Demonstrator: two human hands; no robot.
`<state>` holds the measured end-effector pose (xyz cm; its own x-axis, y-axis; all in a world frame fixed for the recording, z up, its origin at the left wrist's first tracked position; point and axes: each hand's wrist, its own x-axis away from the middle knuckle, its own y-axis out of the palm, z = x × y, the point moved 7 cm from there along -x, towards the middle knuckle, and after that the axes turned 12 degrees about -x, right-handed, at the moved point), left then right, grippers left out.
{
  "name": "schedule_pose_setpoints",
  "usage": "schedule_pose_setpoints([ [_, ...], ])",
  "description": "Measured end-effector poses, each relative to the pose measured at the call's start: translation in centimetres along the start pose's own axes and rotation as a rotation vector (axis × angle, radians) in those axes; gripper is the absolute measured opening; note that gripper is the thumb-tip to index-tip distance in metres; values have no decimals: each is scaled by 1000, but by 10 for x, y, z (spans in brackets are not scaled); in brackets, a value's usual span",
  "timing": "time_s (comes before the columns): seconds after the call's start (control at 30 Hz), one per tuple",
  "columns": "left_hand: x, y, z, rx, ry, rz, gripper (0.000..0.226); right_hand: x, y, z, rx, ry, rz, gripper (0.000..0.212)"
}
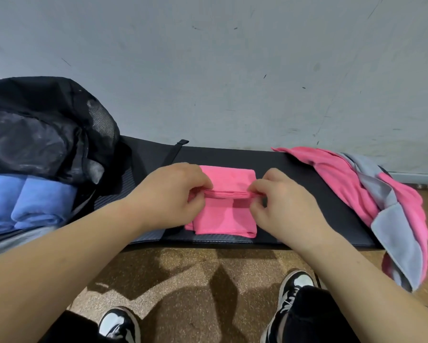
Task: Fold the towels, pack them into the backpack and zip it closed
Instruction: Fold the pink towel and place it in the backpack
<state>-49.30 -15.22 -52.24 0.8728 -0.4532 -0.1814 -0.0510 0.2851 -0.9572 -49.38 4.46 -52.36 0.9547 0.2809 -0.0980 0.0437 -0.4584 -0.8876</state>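
Standing open at the left end of the mat, the backpack point(47, 134) already has blue towels point(29, 201) folded inside it, so part of the packing looks done. The mat point(282, 164) runs along the foot of the wall. At its right end a heap point(381, 206) of pink and grey towels lies loose, spilling over the edge toward the floor; those look to be waiting their turn.

In the middle of the mat lies the pink towel point(225, 216), down to a small oblong several layers thick, with a ridge of cloth raised across its middle. The left hand point(168, 191) pinches that ridge at its left end and the right hand point(282, 204) pinches it at the right end, fingers curled tight on the cloth.

By my reckoning the job is well begun but far from finished. This towel needs its last fold and a place in the backpack, the heap has yet to be folded and packed, and the backpack is not yet zipped.
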Motion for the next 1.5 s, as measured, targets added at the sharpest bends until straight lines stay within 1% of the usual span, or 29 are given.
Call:
schedule_pose_setpoints([
  [0.07,4,9,9,-22,45,-111,28,7,6,2,37,13,-139,24],
  [0.2,16,42,11,-82,49,-423,32,26,35,6,58,57,-495,25],
  [0.27,12,42,11,-73,17,-469,36,27,38,9,-8,77,-571,24],
  [0.37,-2,32,6,-22,-82,-425,39,17,23,14,-45,99,-540,24],
  [0.43,-15,27,-1,-24,-126,-306,33,10,8,13,-53,119,-518,19],
  [0.5,-27,25,-18,-42,-196,-188,28,-5,-6,9,-38,120,-466,33],
  [0.53,-32,28,-27,-56,-232,-176,33,-14,-9,7,-29,110,-435,37],
  [0.63,-40,46,-40,-18,-282,-283,61,-37,-1,10,-110,66,-308,45],
  [0.7,-43,59,-42,29,-279,-357,67,-44,15,19,-185,67,-269,53],
  [0.73,-44,63,-44,22,-279,-378,67,-47,25,25,-194,73,-291,57],
  [0.8,-47,64,-49,-24,-285,-388,64,-52,42,33,-184,93,-390,66],
  [0.87,-49,60,-51,-52,-272,-392,48,-59,47,38,-197,106,-426,69],
  [0.9,-48,59,-51,-52,-270,-394,37,-62,45,38,-216,111,-419,64],
  [0.93,-46,58,-53,-50,-278,-390,28,-64,43,36,-237,106,-402,54],
  [1.0,-43,53,-56,-40,-302,-356,22,-66,36,31,-250,70,-342,30],
  [1.03,-42,49,-57,-30,-315,-324,22,-66,32,29,-254,48,-293,25],
  [1.1,-39,38,-57,11,-342,-233,21,-66,23,24,-304,25,-182,26],
  [1.17,-33,29,-55,61,-364,-160,18,-62,18,23,-400,18,-120,30],
  [1.27,-21,24,-47,117,-353,-133,23,-48,19,27,-472,32,-141,31],
  [1.4,0,20,-38,223,-331,-152,29,-30,19,40,-522,59,-181,30],
  [1.5,12,15,-24,229,-252,-176,32,-19,18,37,-500,-40,-242,27],
])
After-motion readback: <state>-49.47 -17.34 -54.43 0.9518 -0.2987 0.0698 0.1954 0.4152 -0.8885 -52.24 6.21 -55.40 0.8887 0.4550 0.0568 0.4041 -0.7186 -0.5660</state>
